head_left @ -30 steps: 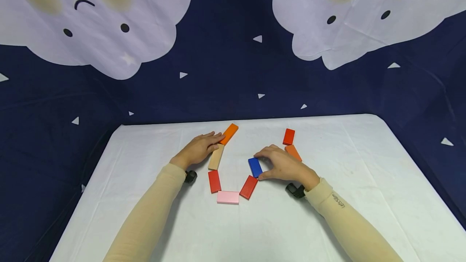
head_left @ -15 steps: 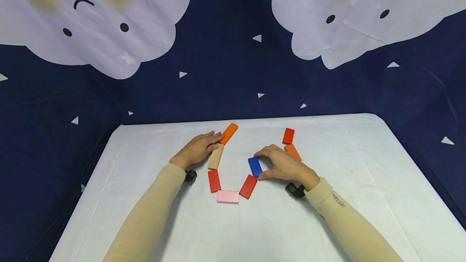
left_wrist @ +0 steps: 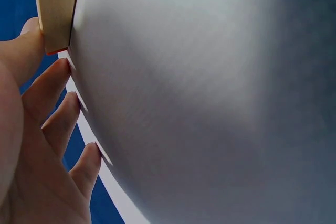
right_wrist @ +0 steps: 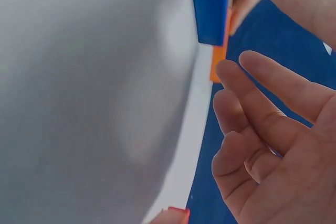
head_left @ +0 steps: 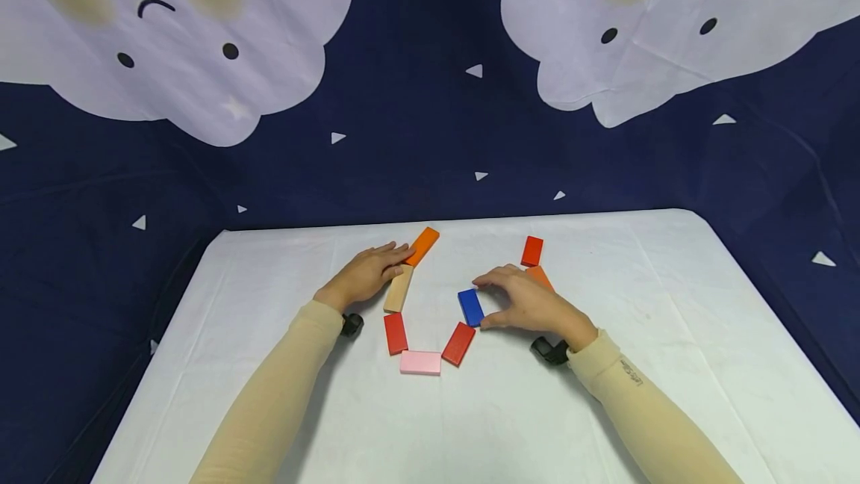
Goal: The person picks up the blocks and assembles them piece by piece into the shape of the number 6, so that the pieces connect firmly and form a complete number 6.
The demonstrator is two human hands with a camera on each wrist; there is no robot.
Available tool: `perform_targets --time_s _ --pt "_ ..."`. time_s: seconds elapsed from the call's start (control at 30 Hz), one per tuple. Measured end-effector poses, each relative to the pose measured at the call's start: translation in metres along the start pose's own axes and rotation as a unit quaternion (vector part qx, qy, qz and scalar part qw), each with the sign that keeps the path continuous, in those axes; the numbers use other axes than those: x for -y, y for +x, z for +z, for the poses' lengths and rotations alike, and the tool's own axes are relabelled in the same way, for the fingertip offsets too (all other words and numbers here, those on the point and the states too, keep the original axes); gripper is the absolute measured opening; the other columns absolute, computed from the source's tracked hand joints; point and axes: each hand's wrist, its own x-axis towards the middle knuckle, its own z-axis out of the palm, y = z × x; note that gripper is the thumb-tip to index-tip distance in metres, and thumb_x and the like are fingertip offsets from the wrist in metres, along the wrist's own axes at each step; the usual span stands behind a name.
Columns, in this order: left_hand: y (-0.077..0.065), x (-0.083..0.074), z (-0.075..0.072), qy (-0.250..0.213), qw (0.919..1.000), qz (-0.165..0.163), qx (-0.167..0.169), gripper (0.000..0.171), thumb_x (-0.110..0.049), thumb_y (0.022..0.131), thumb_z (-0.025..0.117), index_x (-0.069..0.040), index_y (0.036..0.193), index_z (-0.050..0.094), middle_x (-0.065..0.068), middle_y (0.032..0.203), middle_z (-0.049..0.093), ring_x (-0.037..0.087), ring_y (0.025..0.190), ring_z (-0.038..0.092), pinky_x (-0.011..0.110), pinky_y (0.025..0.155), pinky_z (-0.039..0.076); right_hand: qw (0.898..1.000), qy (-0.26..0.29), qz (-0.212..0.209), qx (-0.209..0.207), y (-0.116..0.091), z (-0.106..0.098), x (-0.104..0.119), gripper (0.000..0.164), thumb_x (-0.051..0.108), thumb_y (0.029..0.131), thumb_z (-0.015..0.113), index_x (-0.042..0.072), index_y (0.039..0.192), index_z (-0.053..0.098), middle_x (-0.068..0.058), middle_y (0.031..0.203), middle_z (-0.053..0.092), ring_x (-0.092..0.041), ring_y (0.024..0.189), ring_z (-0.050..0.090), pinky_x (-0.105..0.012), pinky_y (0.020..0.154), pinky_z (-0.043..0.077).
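My left hand lies with fairly straight fingers at the far end of the left row, touching an orange block and a plain wooden block. The left wrist view has the thumb beside that wooden block. My right hand is spread around a blue block, thumb and fingers standing slightly off it. A gap also shows between fingers and the blue block in the right wrist view. Two red blocks, left and right, flank a pink block; together the blocks form a curve.
Beyond the right hand lie a second orange block, partly hidden by that hand, and another red block. A white cloth covers the table. Behind its far edge hangs a dark blue curtain with cloud shapes.
My right hand has let go of the blue block and shifted slightly right, covering more of the orange block behind it. The left hand and the blocks have stayed in place.
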Motion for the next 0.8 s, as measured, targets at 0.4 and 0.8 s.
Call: perform_targets --time_s 0.4,0.8 --pt "0.0 0.0 0.0 0.003 1.0 -0.001 0.004 0.05 -0.029 0.108 0.048 -0.014 0.155 0.041 0.002 0.159 0.038 0.027 0.149 0.03 0.049 0.123 0.021 0.998 0.03 0.018 -0.051 -0.023 -0.019 -0.014 0.064 0.031 0.078 0.089 0.009 0.133 0.064 -0.002 0.125 0.066 -0.024 0.107 0.058 -0.044 0.094 0.049" --pt "0.0 0.001 0.001 0.001 1.0 -0.004 0.002 0.049 -0.031 0.108 0.048 -0.016 0.155 0.042 0.002 0.159 0.039 0.026 0.149 0.03 0.049 0.122 0.021 0.996 0.009 0.036 -0.083 -0.039 -0.033 -0.03 0.066 0.031 0.076 0.09 0.008 0.132 0.065 -0.005 0.122 0.067 -0.023 0.109 0.057 -0.047 0.096 0.047"
